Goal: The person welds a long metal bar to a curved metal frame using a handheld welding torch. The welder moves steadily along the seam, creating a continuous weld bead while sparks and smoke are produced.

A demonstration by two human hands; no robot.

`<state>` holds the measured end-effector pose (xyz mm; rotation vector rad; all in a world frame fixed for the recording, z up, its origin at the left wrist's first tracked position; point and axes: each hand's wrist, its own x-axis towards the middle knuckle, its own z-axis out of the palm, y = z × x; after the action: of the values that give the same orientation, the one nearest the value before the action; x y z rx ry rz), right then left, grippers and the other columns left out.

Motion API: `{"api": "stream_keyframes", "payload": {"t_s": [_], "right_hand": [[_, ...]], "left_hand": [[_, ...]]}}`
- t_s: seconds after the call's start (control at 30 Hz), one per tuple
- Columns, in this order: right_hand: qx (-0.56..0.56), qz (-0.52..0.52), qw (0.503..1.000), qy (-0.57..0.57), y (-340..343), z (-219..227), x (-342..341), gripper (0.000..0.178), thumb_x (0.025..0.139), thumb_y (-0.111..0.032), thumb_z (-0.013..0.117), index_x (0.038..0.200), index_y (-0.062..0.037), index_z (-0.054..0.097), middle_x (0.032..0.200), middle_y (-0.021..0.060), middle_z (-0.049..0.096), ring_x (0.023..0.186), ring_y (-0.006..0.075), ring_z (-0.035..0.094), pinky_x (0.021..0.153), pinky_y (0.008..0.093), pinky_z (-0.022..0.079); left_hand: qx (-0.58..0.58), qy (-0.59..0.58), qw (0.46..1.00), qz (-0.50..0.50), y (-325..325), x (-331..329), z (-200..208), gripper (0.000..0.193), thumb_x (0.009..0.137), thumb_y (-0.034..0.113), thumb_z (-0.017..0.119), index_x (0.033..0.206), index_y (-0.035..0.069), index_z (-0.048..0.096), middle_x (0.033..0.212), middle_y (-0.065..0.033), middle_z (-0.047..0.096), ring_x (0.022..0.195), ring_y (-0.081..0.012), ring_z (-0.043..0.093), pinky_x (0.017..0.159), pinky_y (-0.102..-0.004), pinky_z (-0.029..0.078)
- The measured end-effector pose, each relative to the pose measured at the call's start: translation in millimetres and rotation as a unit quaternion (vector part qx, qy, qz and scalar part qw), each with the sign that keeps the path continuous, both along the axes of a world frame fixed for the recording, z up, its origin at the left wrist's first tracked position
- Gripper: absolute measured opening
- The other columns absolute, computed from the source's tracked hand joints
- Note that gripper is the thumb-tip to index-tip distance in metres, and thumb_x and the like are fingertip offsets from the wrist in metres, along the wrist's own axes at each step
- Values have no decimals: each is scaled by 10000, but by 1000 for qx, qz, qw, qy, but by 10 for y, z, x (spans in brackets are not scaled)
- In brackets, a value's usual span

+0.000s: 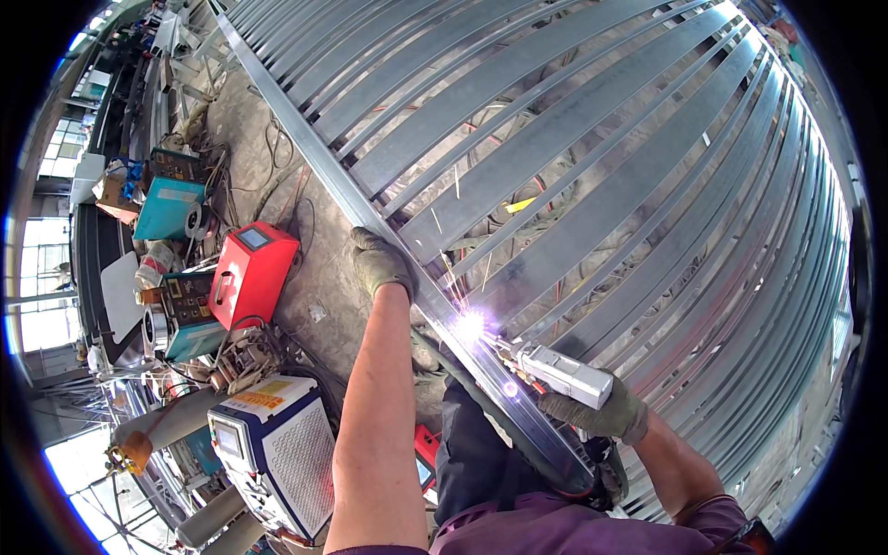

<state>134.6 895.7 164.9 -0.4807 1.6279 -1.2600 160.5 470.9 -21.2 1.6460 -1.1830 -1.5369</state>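
Observation:
A long grey metal rail (305, 139) runs slantwise from the far left toward my body, with flat slats (518, 166) joined along it. My left hand (381, 262), in an olive work glove, is closed over the rail's outer edge. In my gloved right hand (603, 413) is a silver, box-bodied welding gun (560, 370). Its nozzle points left at the joint between rail and slats. A bright white-violet arc (470, 326) burns at the tip and throws sparks upward. Glare hides the joint itself.
Left of the rail stand a red machine (254, 276), a white-and-blue cabinet (276, 453) and teal wire-feed units (171, 208). Grey gas cylinders (176, 421) lie lower left. Cables and hoses (277, 139) trail over the concrete floor. A yellow strip (520, 205) shows beneath the slats.

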Motion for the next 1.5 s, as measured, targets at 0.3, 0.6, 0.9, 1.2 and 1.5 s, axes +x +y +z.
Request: {"api": "stream_keyframes", "payload": {"t_s": [0.3, 0.6, 0.9, 1.2, 1.5], "right_hand": [[73, 24, 994, -74, 9, 149, -69, 440, 952, -298, 865, 1325, -95, 750, 919, 7, 784, 697, 59, 661, 629, 282, 557], [119, 33, 988, -94, 16, 238, -86, 473, 946, -309, 871, 1352, -106, 737, 1025, 31, 801, 826, 77, 709, 721, 287, 596], [141, 18, 982, -127, 21, 285, -80, 516, 929, -290, 888, 1363, -67, 720, 1182, 61, 800, 1024, 107, 740, 890, 297, 616], [149, 10, 981, -122, 52, 293, -54, 490, 931, -266, 886, 1344, -56, 729, 1253, 80, 788, 1108, 130, 740, 969, 306, 602], [137, 32, 985, -102, 117, 252, -33, 495, 919, -270, 890, 1334, -53, 730, 1241, 86, 794, 1133, 156, 752, 985, 317, 604]], "left_hand": [[-20, -48, 999, 16, 114, -81, 269, 826, 1110, 669, 322, 1373, -39, 657, 1322, -239, 719, 1213, -395, 687, 1072, -447, 516], [-16, -52, 999, 6, 60, -57, 202, 824, 1112, 659, 313, 1411, -39, 634, 1380, -251, 692, 1261, -413, 668, 1103, -452, 506], [-7, -118, 993, -6, 189, -140, 451, 819, 1115, 648, 321, 1421, -49, 623, 1415, -257, 673, 1282, -416, 658, 1110, -446, 504], [-7, -68, 998, -7, 161, -136, 324, 821, 1114, 652, 321, 1435, -45, 612, 1420, -248, 672, 1298, -407, 650, 1120, -445, 497], [-16, -12, 1000, -7, -40, -32, -104, 811, 1117, 641, 320, 1401, -51, 635, 1384, -253, 692, 1253, -418, 676, 1083, -455, 523]]}}
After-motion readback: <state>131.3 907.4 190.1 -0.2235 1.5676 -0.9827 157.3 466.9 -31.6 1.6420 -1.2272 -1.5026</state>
